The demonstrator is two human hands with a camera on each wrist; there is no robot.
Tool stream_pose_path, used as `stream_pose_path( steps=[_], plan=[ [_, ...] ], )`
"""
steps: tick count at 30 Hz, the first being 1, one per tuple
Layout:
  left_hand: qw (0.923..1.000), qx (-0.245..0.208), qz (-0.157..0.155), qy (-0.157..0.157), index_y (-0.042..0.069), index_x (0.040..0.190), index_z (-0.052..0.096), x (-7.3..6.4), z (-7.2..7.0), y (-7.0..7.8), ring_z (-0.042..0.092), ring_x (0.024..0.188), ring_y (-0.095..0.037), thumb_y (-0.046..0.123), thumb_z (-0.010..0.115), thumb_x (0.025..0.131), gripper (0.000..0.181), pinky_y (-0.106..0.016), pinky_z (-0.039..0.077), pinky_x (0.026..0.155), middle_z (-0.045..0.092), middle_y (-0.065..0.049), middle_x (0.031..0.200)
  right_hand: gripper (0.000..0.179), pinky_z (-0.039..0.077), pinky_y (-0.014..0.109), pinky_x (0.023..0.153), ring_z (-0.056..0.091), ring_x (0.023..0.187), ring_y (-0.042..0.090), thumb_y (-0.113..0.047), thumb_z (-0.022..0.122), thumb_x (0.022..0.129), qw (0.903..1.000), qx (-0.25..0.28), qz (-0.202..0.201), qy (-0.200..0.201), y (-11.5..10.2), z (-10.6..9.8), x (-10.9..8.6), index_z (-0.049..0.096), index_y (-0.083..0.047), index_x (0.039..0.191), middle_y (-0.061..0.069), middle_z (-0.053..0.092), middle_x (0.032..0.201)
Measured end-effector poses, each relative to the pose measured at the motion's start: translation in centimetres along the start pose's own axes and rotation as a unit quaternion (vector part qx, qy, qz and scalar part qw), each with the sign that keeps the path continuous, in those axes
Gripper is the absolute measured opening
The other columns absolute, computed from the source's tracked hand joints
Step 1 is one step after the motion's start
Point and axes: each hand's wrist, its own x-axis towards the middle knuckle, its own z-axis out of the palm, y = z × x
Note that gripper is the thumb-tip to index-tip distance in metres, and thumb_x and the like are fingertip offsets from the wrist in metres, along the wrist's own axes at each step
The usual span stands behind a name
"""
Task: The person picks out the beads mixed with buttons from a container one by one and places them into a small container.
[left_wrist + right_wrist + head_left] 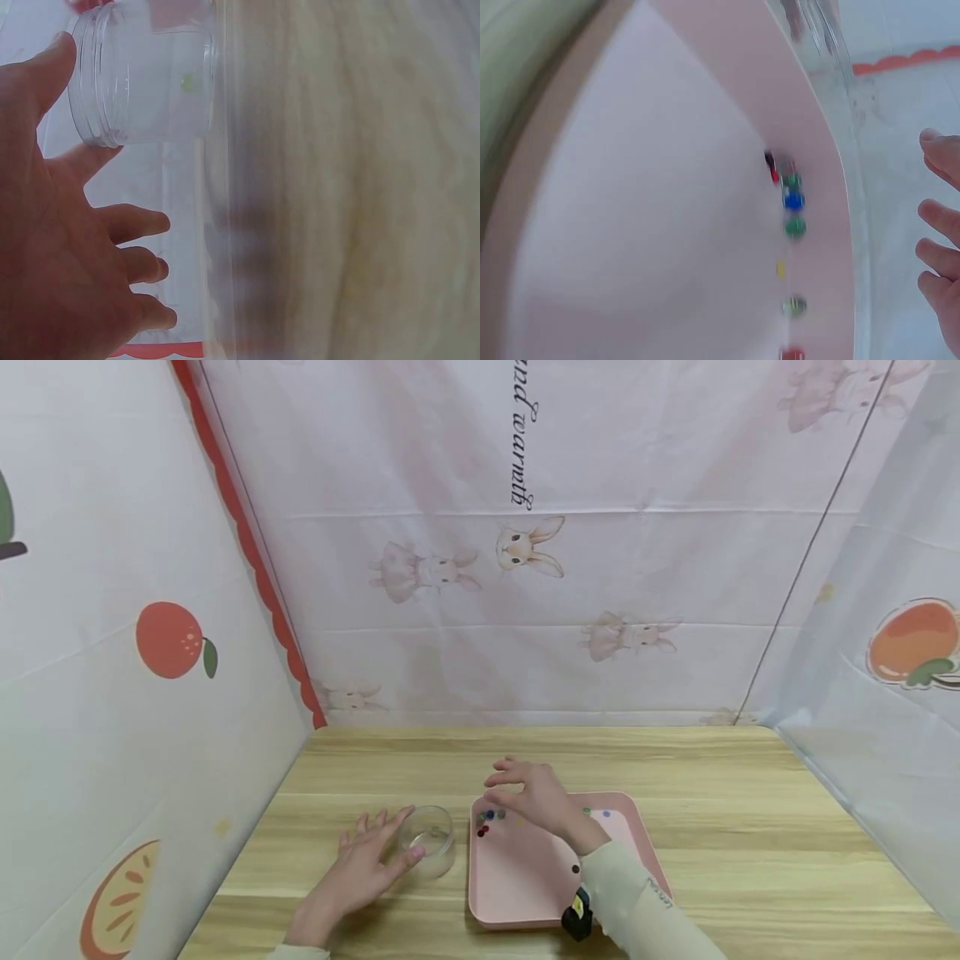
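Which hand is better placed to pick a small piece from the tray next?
Likely the right hand, apparently empty near the small pieces in the tray; the left hand holds the clear jar.

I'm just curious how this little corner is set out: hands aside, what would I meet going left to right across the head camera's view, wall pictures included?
Red fruit picture on the left wall, clear jar, pink tray, orange fruit picture on the right wall.
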Motion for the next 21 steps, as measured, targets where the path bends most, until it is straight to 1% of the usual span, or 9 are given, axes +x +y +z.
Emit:
stream_pose_path(
  steps=[1, 3, 5, 7, 12, 14, 21],
  plan=[
    [1.0000, 0.000, 0.001, 0.000, 0.028, 0.167, 0.032, 0.0, 0.0, 0.0, 0.008, 0.154, -0.065, 0.064, 0.052, 0.104, 0.075, -0.087, -0.004, 0.115, 0.026, -0.031, 0.168, 0.026, 0.041, 0.063, 0.120, 0.044, 0.153, 0.038, -0.030, 0.074, 0.100, 1.0000, -0.006, 0.002, 0.006, 0.2, -0.4, -0.1, 0.081, -0.015, 0.120, 0.015, 0.063, 0.150],
    [1.0000, 0.002, 0.001, -0.001, 0.030, 0.167, 0.031, 0.0, 0.0, -0.1, 0.008, 0.154, -0.065, 0.063, 0.052, 0.104, 0.074, -0.087, -0.004, 0.115, 0.026, -0.031, 0.168, 0.025, 0.043, 0.061, 0.119, 0.045, 0.152, 0.038, -0.028, 0.075, 0.099, 0.9996, -0.020, 0.005, 0.018, 0.7, -1.1, -0.4, 0.081, -0.014, 0.119, 0.016, 0.064, 0.149],
    [1.0000, 0.002, 0.001, -0.003, 0.031, 0.167, 0.030, 0.0, 0.0, -0.1, 0.008, 0.154, -0.065, 0.063, 0.052, 0.105, 0.073, -0.087, -0.004, 0.115, 0.026, -0.031, 0.168, 0.024, 0.048, 0.058, 0.115, 0.046, 0.152, 0.036, -0.028, 0.076, 0.099, 0.9991, -0.029, 0.013, 0.026, 1.1, -1.7, -0.8, 0.081, -0.014, 0.118, 0.015, 0.064, 0.148],
    [1.0000, 0.003, 0.002, -0.004, 0.031, 0.168, 0.030, 0.0, 0.0, -0.1, 0.007, 0.153, -0.066, 0.062, 0.051, 0.105, 0.073, -0.087, -0.005, 0.115, 0.025, -0.031, 0.168, 0.025, 0.057, 0.057, 0.103, 0.043, 0.153, 0.035, -0.026, 0.076, 0.099, 0.9990, -0.023, 0.027, 0.028, 1.5, -2.2, -1.2, 0.081, -0.013, 0.119, 0.015, 0.063, 0.150],
    [1.0000, 0.002, 0.004, -0.006, 0.031, 0.168, 0.029, 0.1, 0.0, -0.1, 0.007, 0.153, -0.066, 0.062, 0.051, 0.105, 0.073, -0.087, -0.005, 0.115, 0.024, -0.031, 0.168, 0.026, 0.053, 0.060, 0.107, 0.041, 0.154, 0.037, -0.026, 0.076, 0.098, 0.9982, -0.033, 0.037, 0.034, 2.7, -3.1, -2.0, 0.080, -0.011, 0.120, 0.017, 0.062, 0.150],
    [1.0000, 0.001, 0.005, -0.007, 0.031, 0.168, 0.028, 0.0, 0.0, 0.0, 0.006, 0.153, -0.066, 0.061, 0.051, 0.106, 0.073, -0.087, -0.005, 0.115, 0.024, -0.031, 0.168, 0.025, 0.044, 0.061, 0.118, 0.042, 0.154, 0.038, -0.027, 0.076, 0.098, 0.9975, -0.044, 0.039, 0.039, 3.2, -3.4, -2.3, 0.081, -0.012, 0.119, 0.017, 0.064, 0.148],
    [1.0000, -0.005, 0.003, -0.006, 0.031, 0.168, 0.029, -0.1, 0.0, 0.1, 0.005, 0.154, -0.064, 0.061, 0.052, 0.105, 0.073, -0.086, -0.006, 0.115, 0.023, -0.031, 0.169, 0.026, 0.042, 0.062, 0.119, 0.039, 0.154, 0.041, -0.028, 0.074, 0.100, 0.9964, -0.049, 0.066, 0.019, 4.7, -4.8, -3.5, 0.080, -0.013, 0.121, 0.021, 0.060, 0.151]
  ],
)
